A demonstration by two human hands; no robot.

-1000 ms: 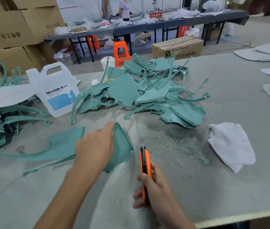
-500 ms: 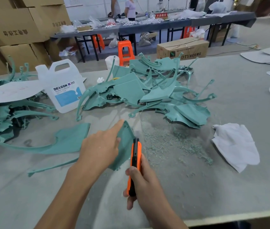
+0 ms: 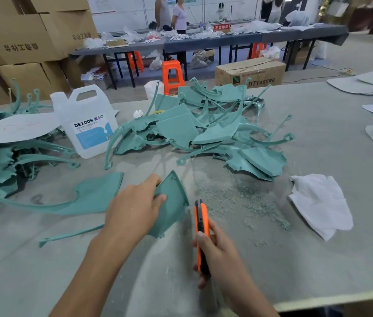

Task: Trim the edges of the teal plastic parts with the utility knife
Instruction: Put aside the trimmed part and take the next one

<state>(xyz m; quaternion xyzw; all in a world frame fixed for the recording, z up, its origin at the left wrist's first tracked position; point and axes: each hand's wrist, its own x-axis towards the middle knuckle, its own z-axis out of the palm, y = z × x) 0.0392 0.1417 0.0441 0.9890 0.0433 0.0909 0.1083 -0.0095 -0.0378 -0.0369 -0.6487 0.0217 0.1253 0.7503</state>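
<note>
My left hand [image 3: 133, 207] grips a curved teal plastic part [image 3: 171, 202], holding it tilted up off the grey table [image 3: 318, 259], thumb on its inner face. My right hand [image 3: 217, 252] holds an orange and black utility knife [image 3: 201, 220], its tip pointing away from me just right of the part's lower right edge. The blade itself is too small to make out. A flat teal part with a long thin arm [image 3: 85, 200] lies to the left of my hand. A big pile of teal parts [image 3: 203, 131] sits further back.
Teal shavings [image 3: 245, 197] litter the table right of the knife. A white cloth [image 3: 318, 202] lies at the right. A white DEXCON jug [image 3: 87, 124] stands at back left beside another teal heap [image 3: 9, 161] under a white sheet. The table's front edge runs lower right.
The knife moved forward along the part's right edge, then drew back toward me and slightly right. My left hand kept hold of the part, thumb now on its inner face.
</note>
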